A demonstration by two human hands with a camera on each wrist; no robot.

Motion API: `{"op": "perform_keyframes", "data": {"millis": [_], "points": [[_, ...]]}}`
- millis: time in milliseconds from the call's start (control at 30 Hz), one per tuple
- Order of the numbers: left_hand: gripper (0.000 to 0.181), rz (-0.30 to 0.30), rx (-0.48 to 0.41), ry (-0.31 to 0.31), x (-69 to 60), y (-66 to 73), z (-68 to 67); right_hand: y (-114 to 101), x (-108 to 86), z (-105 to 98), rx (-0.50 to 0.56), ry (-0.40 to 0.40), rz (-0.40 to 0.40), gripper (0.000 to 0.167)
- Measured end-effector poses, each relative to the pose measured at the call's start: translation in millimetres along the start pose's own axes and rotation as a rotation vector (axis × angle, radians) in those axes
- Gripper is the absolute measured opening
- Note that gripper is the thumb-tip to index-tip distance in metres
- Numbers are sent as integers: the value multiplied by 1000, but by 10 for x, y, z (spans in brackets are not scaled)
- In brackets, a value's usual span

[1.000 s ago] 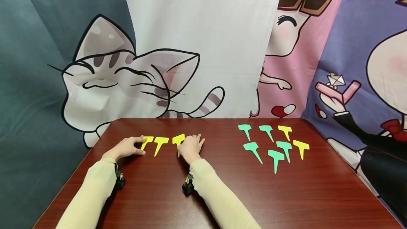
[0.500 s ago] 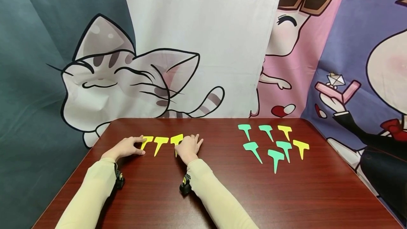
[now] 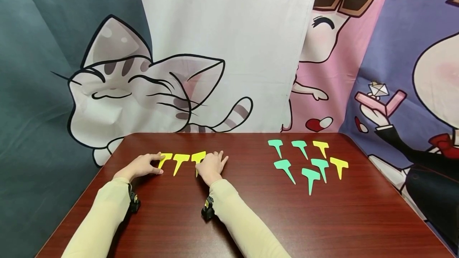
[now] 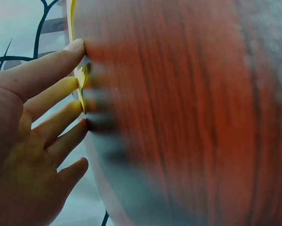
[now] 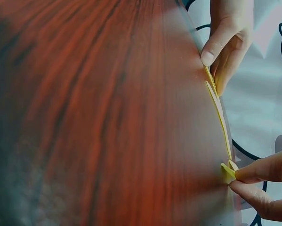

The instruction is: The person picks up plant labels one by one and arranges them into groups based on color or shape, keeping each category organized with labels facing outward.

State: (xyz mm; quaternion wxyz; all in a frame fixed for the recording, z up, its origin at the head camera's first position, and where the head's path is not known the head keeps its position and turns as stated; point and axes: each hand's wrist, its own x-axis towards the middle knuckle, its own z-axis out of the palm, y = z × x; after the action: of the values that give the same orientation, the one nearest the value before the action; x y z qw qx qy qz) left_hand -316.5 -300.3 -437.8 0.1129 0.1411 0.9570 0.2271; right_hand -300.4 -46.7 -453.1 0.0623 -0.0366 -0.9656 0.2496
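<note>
Seemingly aligning: right hand [image 3: 210,167] pinches yellow tag [image 3: 199,156] left of frame centre, left hand [image 3: 141,166] splayed; next likely needs release.

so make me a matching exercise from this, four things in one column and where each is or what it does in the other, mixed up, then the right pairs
Things
1. left hand
2. green markers
3. right hand
4. middle yellow marker of the row of three

Place or state
A. pinching the right-end yellow marker of the row
B. lying between the two hands
C. at the leftmost yellow marker
D. grouped on the right side of the table

Pairs
1-C, 2-D, 3-A, 4-B
</note>
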Motion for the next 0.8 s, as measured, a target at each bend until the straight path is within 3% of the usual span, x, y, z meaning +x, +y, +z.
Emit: {"op": "perform_keyframes", "data": {"millis": [800], "points": [[71, 1, -4, 4, -9, 13, 2, 0, 11, -1, -40, -44, -22, 23]]}}
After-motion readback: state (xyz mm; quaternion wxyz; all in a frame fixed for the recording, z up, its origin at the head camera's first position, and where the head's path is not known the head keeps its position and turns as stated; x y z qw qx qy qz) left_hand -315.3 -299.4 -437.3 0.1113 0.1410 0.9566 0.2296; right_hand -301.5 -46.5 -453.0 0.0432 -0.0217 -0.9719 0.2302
